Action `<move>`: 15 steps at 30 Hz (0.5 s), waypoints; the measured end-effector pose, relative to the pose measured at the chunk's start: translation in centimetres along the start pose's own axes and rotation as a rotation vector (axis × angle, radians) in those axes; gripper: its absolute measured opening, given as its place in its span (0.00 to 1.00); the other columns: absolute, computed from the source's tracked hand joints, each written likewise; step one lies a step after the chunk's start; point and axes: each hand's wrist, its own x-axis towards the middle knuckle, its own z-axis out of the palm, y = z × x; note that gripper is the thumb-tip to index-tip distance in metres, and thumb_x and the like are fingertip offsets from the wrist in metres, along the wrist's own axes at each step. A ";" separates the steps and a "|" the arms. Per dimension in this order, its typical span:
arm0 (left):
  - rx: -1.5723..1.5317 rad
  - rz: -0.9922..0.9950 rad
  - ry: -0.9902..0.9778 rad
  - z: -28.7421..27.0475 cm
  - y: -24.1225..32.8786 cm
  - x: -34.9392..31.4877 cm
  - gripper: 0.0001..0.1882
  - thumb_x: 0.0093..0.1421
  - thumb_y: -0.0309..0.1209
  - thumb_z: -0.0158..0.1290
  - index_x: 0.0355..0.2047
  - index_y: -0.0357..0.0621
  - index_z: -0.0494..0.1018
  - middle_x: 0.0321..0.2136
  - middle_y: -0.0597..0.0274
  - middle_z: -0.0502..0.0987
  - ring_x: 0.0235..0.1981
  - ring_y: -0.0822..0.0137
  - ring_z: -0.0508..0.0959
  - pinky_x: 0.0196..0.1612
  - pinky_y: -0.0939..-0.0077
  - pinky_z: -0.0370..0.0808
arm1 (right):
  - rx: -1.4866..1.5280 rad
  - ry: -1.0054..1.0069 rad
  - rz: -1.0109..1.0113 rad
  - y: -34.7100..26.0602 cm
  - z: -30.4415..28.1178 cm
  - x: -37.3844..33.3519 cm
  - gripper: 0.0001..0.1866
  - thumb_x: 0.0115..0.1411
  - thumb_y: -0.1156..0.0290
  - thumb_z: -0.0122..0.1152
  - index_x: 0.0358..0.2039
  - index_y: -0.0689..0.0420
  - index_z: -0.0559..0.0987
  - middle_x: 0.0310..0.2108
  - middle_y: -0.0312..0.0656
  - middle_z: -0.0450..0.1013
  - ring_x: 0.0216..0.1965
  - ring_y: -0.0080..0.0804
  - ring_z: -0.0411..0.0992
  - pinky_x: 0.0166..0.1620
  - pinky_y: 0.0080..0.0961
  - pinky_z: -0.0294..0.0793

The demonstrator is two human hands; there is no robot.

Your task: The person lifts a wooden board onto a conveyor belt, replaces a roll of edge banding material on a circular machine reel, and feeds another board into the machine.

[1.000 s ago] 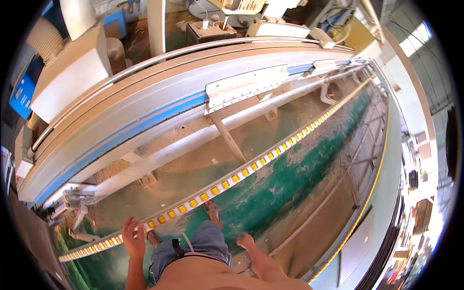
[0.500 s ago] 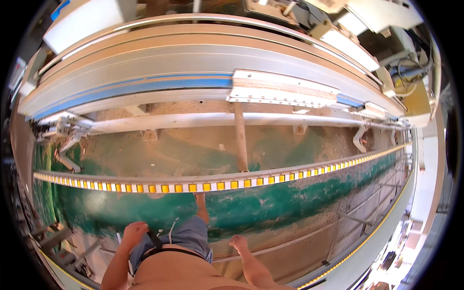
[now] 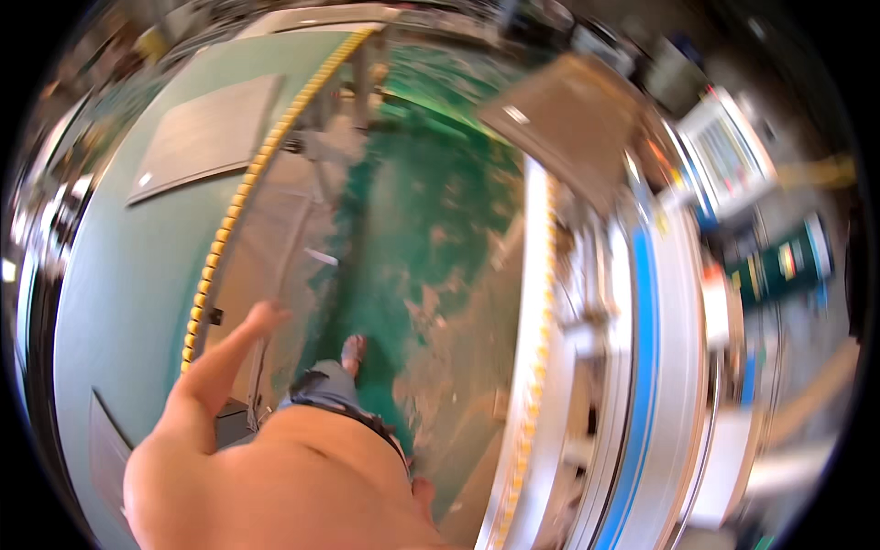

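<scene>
There was the left hand (image 3: pixel 268 316), out ahead of the body (image 3: pixel 312 477) and above the floor (image 3: pixel 440 229), just right of the long table (image 3: pixel 101 302) and its row of yellow rollers (image 3: pixel 225 220), apart from both! Blur smeared its fingers, so whether they were spread or pressed together, I couldn't tell. The right hand (image 3: pixel 422 495) peeked out low and near, at the body's right side, mostly hidden, its grip impossible to read too. That table ran down the left side, a flat panel (image 3: pixel 209 133) lying on its far part! Over on the right, the machine (image 3: pixel 678 302) with its blue strip (image 3: pixel 645 312), a white rail (image 3: pixel 532 238) to its left, and a brown board (image 3: pixel 568 119) at the far end
</scene>
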 end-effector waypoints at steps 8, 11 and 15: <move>-0.333 -0.039 -0.083 1.3 1.3 0.0 0.19 0.50 0.42 0.53 0.37 0.42 0.76 0.35 0.52 0.77 0.38 0.56 0.76 0.45 0.68 0.70 | 0.453 -0.005 0.158 -20.8 -21.6 24.2 0.15 0.59 0.62 0.52 0.33 0.63 0.76 0.22 0.43 0.74 0.23 0.28 0.72 0.28 0.23 0.71; -0.460 0.037 -0.096 -2.7 7.2 3.8 0.18 0.51 0.39 0.53 0.38 0.41 0.75 0.35 0.53 0.77 0.39 0.57 0.76 0.44 0.69 0.71 | 0.509 0.084 0.074 -31.9 -24.5 28.9 0.12 0.59 0.68 0.52 0.37 0.63 0.74 0.24 0.43 0.74 0.25 0.29 0.73 0.29 0.22 0.72; -0.514 0.151 -0.020 -9.4 15.1 13.8 0.18 0.53 0.38 0.51 0.41 0.40 0.73 0.36 0.53 0.77 0.39 0.59 0.76 0.44 0.70 0.71 | 0.546 -0.112 0.046 -40.9 -25.2 36.7 0.11 0.58 0.70 0.52 0.39 0.63 0.73 0.28 0.44 0.74 0.28 0.31 0.75 0.31 0.23 0.74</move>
